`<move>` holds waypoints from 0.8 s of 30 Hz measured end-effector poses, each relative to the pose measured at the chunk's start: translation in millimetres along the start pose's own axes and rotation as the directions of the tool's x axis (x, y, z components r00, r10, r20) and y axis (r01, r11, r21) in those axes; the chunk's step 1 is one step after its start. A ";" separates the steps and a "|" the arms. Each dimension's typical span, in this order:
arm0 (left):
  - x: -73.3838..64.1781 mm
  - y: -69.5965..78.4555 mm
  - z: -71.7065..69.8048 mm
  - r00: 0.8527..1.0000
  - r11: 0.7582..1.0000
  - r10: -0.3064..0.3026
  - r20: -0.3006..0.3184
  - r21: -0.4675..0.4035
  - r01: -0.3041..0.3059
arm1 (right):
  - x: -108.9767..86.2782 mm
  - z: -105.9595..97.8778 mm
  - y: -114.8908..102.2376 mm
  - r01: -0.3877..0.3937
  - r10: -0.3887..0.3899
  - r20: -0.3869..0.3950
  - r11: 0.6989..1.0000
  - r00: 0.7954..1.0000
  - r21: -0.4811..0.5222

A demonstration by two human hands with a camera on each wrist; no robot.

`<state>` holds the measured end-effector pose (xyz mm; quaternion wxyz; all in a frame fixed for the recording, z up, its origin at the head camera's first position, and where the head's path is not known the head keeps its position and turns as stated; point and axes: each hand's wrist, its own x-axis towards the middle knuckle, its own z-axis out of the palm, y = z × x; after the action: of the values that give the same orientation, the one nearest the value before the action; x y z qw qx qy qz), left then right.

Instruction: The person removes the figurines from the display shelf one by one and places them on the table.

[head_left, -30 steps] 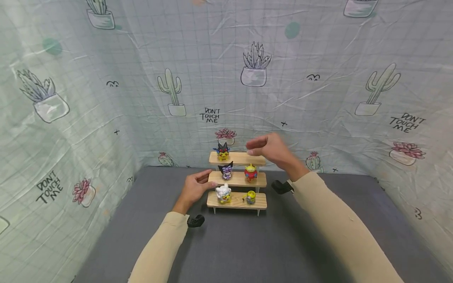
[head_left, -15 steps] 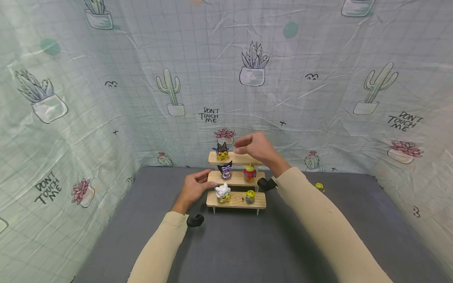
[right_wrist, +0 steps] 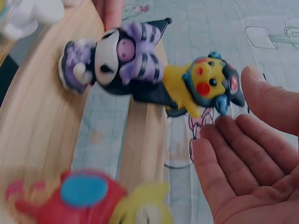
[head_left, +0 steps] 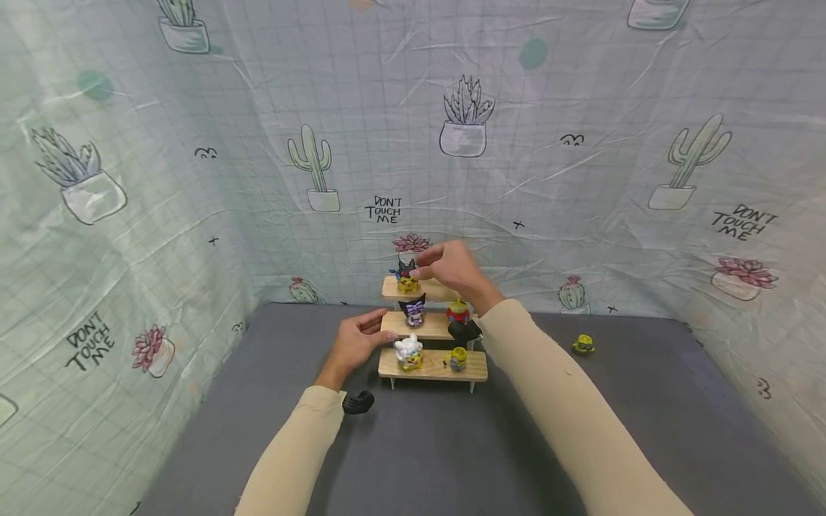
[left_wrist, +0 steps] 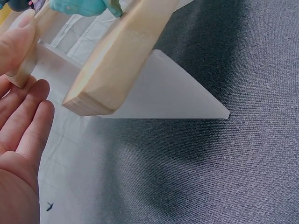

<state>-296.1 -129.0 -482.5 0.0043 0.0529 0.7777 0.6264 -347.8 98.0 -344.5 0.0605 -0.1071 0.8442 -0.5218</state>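
My left hand (head_left: 357, 342) pinches the left end of the middle tier of a three-tier wooden display stand (head_left: 432, 366). In the left wrist view, the thumb lies over the tier's end (left_wrist: 22, 74) and the fingers are beneath. My right hand (head_left: 453, 269) is at the top tier beside a yellow Pikachu figurine (right_wrist: 205, 86) in a dark hood. Its thumb and nearly straight fingers are around the hood without visibly closing on it. A purple-and-black Kuromi figurine (right_wrist: 124, 58) and a red-and-yellow alien figurine (right_wrist: 91, 198) stand on the middle tier.
The bottom tier carries a white-hooded figurine (head_left: 408, 352) and a small Minion figurine (head_left: 458, 359). Another Minion figurine (head_left: 584, 344) lies on the grey tabletop (head_left: 426, 451) to the right. A cactus-print curtain (head_left: 387, 107) hangs behind and at both sides.
My right hand has moved left along the top tier to the Pikachu figurine. The Minion figurine on the right has come into view from behind the forearm. My left hand stays put.
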 end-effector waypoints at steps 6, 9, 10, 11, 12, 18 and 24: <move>-0.4 -1.4 -1.9 1.000 1.000 -0.011 -0.003 0.008 0.011 | 3.0 16.3 -5.1 0.012 -0.012 0.000 1.000 1.000 -0.016; -0.5 -1.0 -2.9 1.000 1.000 -0.006 -0.008 0.023 0.006 | 3.9 22.7 -6.5 0.018 -0.018 0.001 1.000 1.000 -0.021; -0.5 -1.0 -2.5 1.000 1.000 -0.004 -0.011 0.028 0.004 | 3.9 24.0 -6.6 0.016 -0.016 0.000 1.000 1.000 -0.023; -0.4 -1.4 -2.2 1.000 1.000 -0.004 -0.013 0.028 0.004 | 4.2 25.2 -6.5 0.017 -0.017 -0.001 0.999 1.000 -0.029; -0.3 -1.9 -1.9 1.000 1.000 -0.003 -0.011 0.026 0.003 | 4.3 26.2 -6.5 0.016 -0.016 -0.005 0.999 1.000 -0.034; -0.2 -4.1 -1.0 1.000 1.000 -0.001 -0.003 0.009 0.001 | 3.8 28.4 -4.7 0.007 -0.008 -0.024 0.998 1.000 -0.058; 2.4 -4.5 0.1 0.999 0.999 0.033 -0.020 0.030 -0.032 | 4.0 24.5 -6.6 0.029 -0.032 -0.040 0.997 0.999 -0.076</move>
<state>-298.8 -129.6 -486.8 -0.0147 0.0591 0.7860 0.6153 -345.7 72.9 -349.5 0.0312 -0.1113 0.8626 -0.4925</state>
